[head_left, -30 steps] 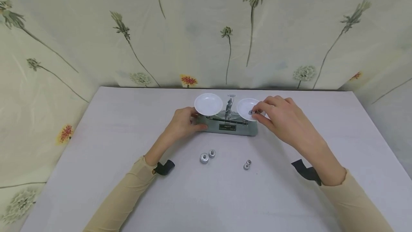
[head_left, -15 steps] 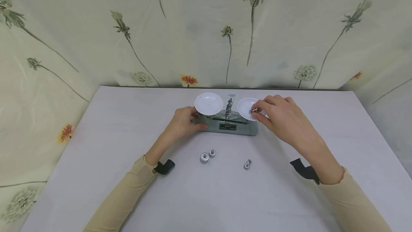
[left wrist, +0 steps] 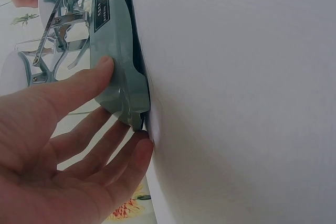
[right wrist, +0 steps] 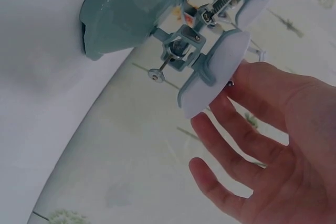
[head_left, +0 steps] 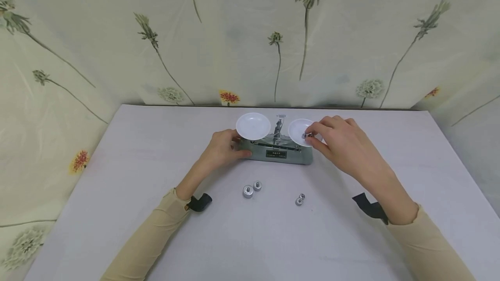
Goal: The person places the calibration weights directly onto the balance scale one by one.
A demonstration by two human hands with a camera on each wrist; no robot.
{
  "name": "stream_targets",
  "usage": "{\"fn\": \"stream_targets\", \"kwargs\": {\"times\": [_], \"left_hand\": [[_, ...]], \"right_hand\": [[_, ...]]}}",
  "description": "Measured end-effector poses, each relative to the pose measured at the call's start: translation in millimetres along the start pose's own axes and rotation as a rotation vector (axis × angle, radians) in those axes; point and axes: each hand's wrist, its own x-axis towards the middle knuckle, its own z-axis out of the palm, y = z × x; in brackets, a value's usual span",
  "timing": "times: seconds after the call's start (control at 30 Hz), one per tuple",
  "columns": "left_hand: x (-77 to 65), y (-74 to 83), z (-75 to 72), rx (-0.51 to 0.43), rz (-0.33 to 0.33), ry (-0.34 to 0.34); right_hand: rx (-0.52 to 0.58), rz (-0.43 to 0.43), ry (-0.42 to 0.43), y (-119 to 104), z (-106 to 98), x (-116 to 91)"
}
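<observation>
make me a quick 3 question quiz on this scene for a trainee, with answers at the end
1. Multiple choice: how many weights lie on the table?
a) two
b) four
c) six

2. True or false: the left grip is holding a pan.

3. Fill in the blank (left or right, from the person's side): the right grip is at the ____ pan of the balance.

Key:
1. b
2. False; it holds one end of the base.
3. right
</observation>
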Motion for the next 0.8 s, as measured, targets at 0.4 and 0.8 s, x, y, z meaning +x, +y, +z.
{"fn": "stream_targets", "kwargs": {"times": [0.4, 0.8], "left_hand": [[0.8, -0.8, 1.6, -0.009, 0.0, 0.003], [0.3, -1.2, 1.4, 0.002, -0.001, 0.0]], "right_hand": [[-0.034, -0.023, 0.058, -1.6, -1.0, -3.6], [-0.05, -0.052, 0.086, -6.8, -4.3, -10.1]]}}
